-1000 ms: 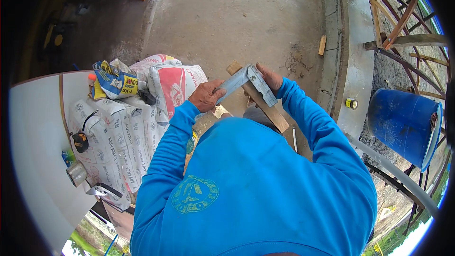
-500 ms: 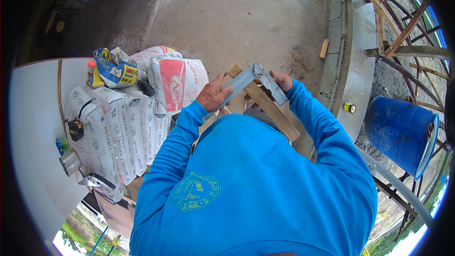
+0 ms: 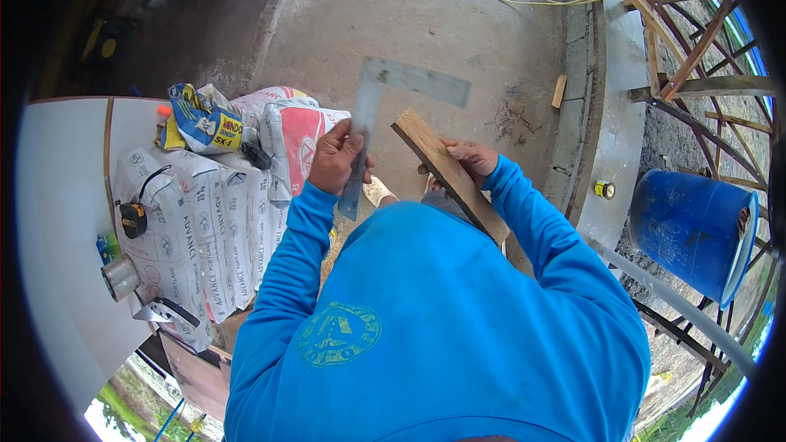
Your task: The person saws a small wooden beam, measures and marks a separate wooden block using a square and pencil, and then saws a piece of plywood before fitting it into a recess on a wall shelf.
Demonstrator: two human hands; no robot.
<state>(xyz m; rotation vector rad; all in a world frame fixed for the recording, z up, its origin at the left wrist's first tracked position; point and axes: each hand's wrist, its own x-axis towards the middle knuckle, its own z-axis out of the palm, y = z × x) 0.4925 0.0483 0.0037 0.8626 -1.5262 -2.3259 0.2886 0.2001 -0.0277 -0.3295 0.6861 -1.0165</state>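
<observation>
Hands (image 3: 334,157) (image 3: 477,159) hold square (image 3: 371,98), board (image 3: 444,162) (bulging sacks (image 3: 184,225) at left)

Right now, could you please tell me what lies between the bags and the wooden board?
In the head view, the left hand, holding the metal square, shows between the bags and the wooden board.
</observation>
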